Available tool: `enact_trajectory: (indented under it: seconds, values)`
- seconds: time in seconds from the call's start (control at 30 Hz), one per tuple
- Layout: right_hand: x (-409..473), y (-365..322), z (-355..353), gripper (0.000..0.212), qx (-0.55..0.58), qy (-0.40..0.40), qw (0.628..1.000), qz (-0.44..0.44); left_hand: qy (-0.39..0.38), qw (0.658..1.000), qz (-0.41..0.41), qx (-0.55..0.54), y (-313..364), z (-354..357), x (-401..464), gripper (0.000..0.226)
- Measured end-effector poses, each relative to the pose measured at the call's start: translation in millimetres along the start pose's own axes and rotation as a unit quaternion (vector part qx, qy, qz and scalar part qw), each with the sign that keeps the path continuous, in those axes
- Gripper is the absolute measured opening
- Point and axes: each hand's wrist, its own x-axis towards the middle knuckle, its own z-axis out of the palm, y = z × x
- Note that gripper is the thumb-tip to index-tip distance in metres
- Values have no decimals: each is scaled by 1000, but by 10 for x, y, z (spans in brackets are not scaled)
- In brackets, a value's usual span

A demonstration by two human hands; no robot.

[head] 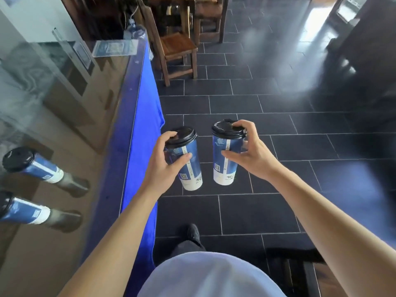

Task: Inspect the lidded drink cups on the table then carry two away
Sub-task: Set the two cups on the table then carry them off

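Two tall blue-and-white paper cups with black lids are held upright over the dark tiled floor, side by side and apart. My left hand (165,161) grips the left cup (190,168) near its top, fingers over the lid rim. The right cup (225,166) is in my right hand (250,151), thumb on its side and a finger on the lid. Two more lidded cups (32,166) (23,211) stand on the glass-topped table (85,146) at the left.
The table's blue-draped edge (141,129) runs along my left. A wooden chair (175,50) stands ahead beside the table's far end, with another chair (210,16) behind it. Dark furniture (364,61) lines the right. Open tiled floor lies ahead.
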Motion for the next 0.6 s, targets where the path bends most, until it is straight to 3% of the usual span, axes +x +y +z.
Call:
enact_trajectory:
  seconds: [0.23,0.6]
  values:
    - [1120,-141,299,67,10,-40,999,-36,4,1000,2,-10,-124,-239,903,56]
    - [2594,-117,668,62,26,-149,986,-75,103,993,-58,-26,-438,-665,1818,50]
